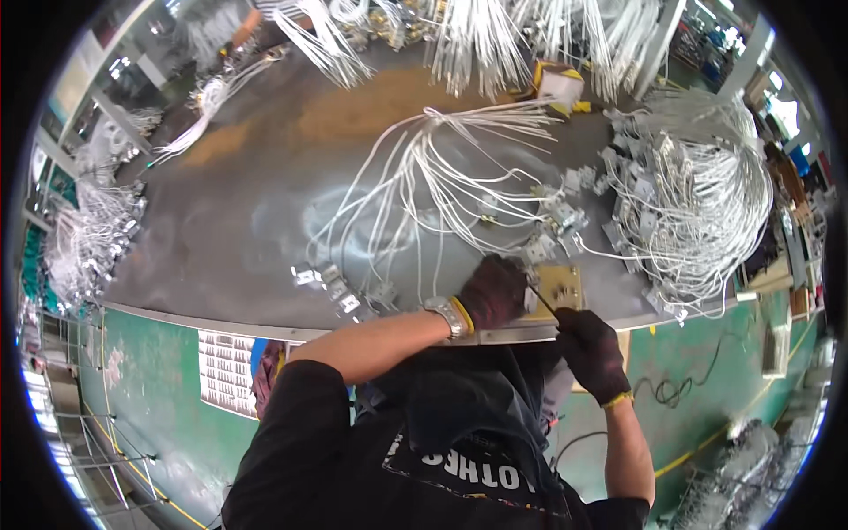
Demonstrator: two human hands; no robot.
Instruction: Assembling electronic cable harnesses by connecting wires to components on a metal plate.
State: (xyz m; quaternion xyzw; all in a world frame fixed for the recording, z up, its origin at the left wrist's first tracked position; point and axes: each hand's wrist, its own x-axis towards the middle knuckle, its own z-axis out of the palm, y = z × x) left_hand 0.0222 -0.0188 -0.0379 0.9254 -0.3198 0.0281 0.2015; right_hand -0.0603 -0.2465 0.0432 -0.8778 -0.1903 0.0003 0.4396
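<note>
Both my hands wear dark gloves with yellow cuffs, at the near edge of the metal-topped table (230, 230). My right hand (594, 353) is closed around a thin dark rod-shaped tool (544, 303), which slants up and left toward my left hand. My left hand (493, 293) rests at the left side of a brass-coloured plate (564, 284) with small raised parts. Its fingers are curled; whatever they grip is hidden. Beyond it fans a bundle of white cables (428, 168), with metal brackets (558, 221) at some ends.
Loose metal brackets (339, 290) lie left of my left hand. A large heap of white cables with brackets (698, 194) covers the table's right end. More cable bundles (477, 44) hang along the far side. A yellow-and-white box-like object (560, 86) stands at the back.
</note>
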